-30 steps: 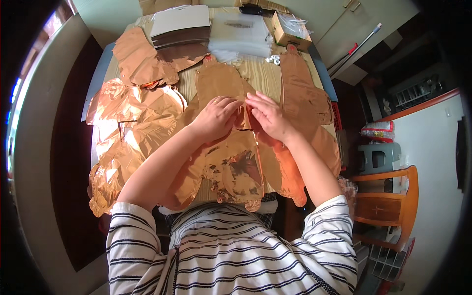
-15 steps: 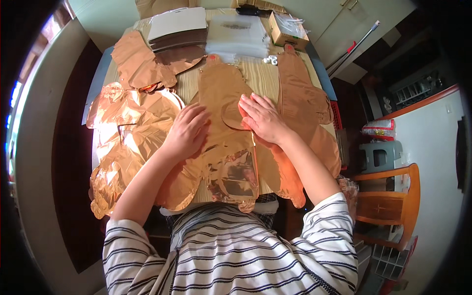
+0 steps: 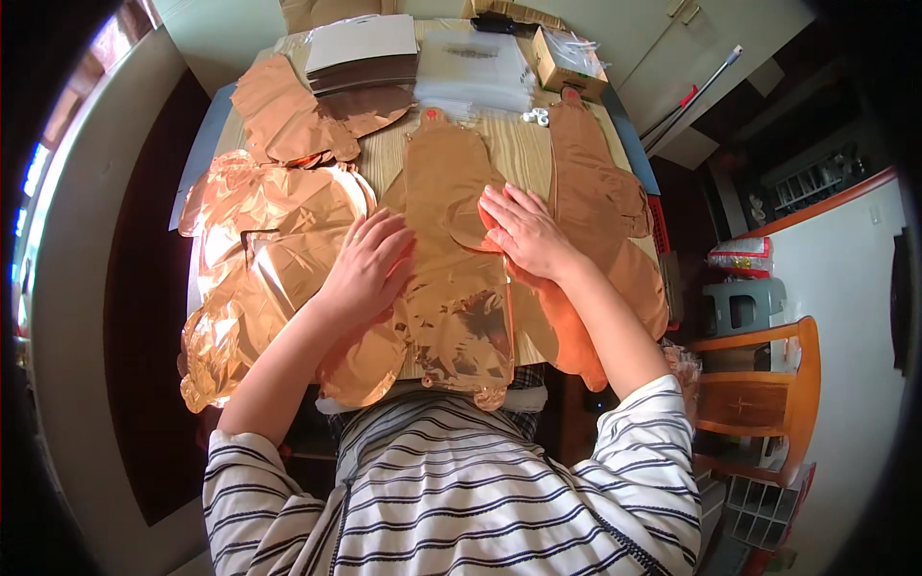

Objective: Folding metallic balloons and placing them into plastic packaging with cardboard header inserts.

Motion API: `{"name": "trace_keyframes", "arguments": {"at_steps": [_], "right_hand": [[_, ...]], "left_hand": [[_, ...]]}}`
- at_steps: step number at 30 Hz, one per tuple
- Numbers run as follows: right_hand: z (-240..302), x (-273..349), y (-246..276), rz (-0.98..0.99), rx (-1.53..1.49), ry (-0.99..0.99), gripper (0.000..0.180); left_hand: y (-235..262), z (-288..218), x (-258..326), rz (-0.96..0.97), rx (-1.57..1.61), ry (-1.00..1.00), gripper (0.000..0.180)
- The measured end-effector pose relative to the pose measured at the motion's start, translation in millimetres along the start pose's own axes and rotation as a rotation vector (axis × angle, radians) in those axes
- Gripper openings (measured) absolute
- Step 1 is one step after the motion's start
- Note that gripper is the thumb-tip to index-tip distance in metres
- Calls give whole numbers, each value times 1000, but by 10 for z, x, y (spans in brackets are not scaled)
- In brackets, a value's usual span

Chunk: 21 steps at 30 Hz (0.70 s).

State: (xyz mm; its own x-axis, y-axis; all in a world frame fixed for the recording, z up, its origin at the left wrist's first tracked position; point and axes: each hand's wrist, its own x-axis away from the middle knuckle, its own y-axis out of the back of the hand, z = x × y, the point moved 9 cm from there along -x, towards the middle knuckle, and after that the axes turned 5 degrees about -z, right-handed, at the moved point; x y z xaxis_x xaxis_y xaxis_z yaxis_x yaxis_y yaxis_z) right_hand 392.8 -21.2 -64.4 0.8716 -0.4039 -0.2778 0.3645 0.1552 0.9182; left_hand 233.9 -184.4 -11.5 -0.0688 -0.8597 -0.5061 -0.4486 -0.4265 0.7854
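Observation:
A flat, copper-coloured foil balloon [image 3: 447, 178] lies lengthwise in front of me, its narrow tab with a red spot at the far end. My left hand [image 3: 370, 257] rests flat along its left side, fingers stretched out and holding nothing. On the right side, my right hand [image 3: 526, 235] lies palm down with fingers extended over a curved fold of the foil. More copper foil balloons are spread on both sides: a shiny, crinkled pile [image 3: 274, 216] at the left and a smoother, long one [image 3: 595, 187] at the right. What lies under my palms is hidden.
Along the wooden table's far side stand a stack of white cards [image 3: 361, 46], clear plastic bags [image 3: 461, 72] and a small cardboard box [image 3: 567, 65]. Small white pieces [image 3: 536, 117] lie near the bags. A wooden chair [image 3: 754, 394] and a grey stool [image 3: 740, 305] are at the right.
The whole view has shifted slightly. Both hands keep nearly the same places on the foil, fingers still stretched out.

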Motion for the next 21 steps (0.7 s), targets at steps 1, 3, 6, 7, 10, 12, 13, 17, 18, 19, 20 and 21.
{"name": "trace_keyframes", "arguments": {"at_steps": [1,3,6,7,10,12,13,17,18,19,20,21], "right_hand": [[-8,9,3,-4,-13,-5,52],[-20,5,-4,-8,-13,-5,52],[7,-12,10,-6,29,4,53],[25,-24,14,-3,50,9,54],[11,1,14,3,74,16,54],[12,29,29,18,70,-3,54],[10,43,27,26,67,-12,54],[33,139,6,26,85,6,55],[55,170,11,29,95,13,55],[77,199,21,32,105,20,55],[91,219,39,28,95,14,55],[102,237,60,24,85,8,55]], "left_hand": [[-43,-38,-76,-9,42,-19,41],[-147,-95,-237,-34,118,-54,42],[-378,-127,-382,-29,177,-91,43],[-461,-119,-383,6,140,-90,46],[-629,-169,-423,89,82,-148,49],[-712,-173,-408,137,88,-148,52],[-745,-172,-396,162,90,-147,53],[-740,-266,-352,194,95,-137,57],[-736,-295,-336,207,97,-133,58],[-733,-319,-328,219,98,-129,58],[-721,-344,-331,229,98,-129,59],[-711,-371,-342,239,97,-130,61]]}}
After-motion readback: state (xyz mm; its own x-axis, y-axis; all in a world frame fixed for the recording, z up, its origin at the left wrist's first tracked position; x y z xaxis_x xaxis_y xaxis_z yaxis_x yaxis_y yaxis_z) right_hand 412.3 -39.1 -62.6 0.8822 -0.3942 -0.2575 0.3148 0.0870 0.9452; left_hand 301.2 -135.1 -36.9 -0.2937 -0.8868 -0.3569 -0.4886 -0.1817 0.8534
